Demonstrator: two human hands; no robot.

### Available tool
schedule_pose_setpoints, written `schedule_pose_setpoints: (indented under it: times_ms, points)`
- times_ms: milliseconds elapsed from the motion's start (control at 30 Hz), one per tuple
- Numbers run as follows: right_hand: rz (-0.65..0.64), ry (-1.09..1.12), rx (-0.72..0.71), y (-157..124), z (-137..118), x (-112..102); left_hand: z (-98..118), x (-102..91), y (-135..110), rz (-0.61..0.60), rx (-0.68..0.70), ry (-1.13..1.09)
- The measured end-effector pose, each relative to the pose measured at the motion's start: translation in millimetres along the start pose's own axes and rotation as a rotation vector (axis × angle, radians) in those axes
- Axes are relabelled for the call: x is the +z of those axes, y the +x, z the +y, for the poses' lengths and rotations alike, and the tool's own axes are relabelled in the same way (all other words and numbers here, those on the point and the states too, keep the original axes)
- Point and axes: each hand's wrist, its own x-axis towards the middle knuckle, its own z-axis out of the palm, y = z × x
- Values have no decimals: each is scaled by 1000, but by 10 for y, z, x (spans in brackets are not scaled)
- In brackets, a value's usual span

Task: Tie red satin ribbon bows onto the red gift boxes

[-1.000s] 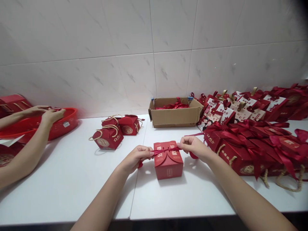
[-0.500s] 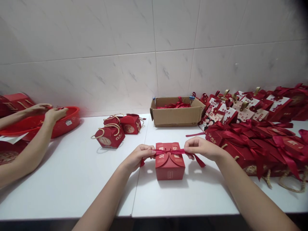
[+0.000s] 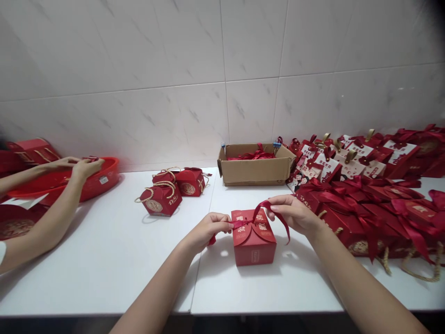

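A red gift box [image 3: 255, 253] with gold lettering and curved top flaps stands on the white table in front of me. Dark red ribbon [image 3: 243, 223] crosses its top and is knotted at the middle. At the box's left edge my left hand [image 3: 213, 228] pinches one ribbon end, its tail hanging below the fingers. My right hand [image 3: 294, 212] holds the other end raised above the right side, where the ribbon bends into an arch and its tail drops down.
Behind the box is a cardboard carton [image 3: 255, 172] of red ribbons. Small rope-handled red boxes [image 3: 162, 200] stand left of it. Ribboned boxes [image 3: 368, 218] and gift bags [image 3: 325, 167] crowd the right. At far left, another person's hands [image 3: 79, 168] work over a red basin [image 3: 107, 172].
My right hand has lifted its ribbon end from flat and taut into a raised arch. The box has turned slightly and shifted right. My left hand keeps its pinch.
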Motion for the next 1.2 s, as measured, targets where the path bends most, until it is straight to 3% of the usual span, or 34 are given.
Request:
schedule_pose_setpoints:
  times_ms: [300, 500, 567, 667, 733, 833, 933, 1067, 1200]
  points:
    - [-5, 34, -15, -21, -26, -10, 45, 78, -30, 45, -51, 35]
    - [75, 91, -38, -31, -52, -7, 19, 89, -55, 118, -70, 96]
    - [72, 88, -40, -26, -55, 0, 43, 86, -62, 182, 3, 115]
    - [65, 33, -54, -15, -26, 19, 165, 109, -50, 401, 177, 205]
    - [81, -26, -75, -11, 11, 37, 297, 170, -26, 477, 262, 290]
    - [73, -120, -97, -14, 53, 72, 499, 335, 29, 360, 315, 361]
    - [13, -178, -103, -31, 48, 105, 619, 506, 94, 334, 328, 414]
    - [14, -217, -78, -64, 9, 136, 611, 587, 147, 339, 290, 452]
    - [81, -346, -18, -70, 5, 177, 533, 564, 153, 347, 405, 471]
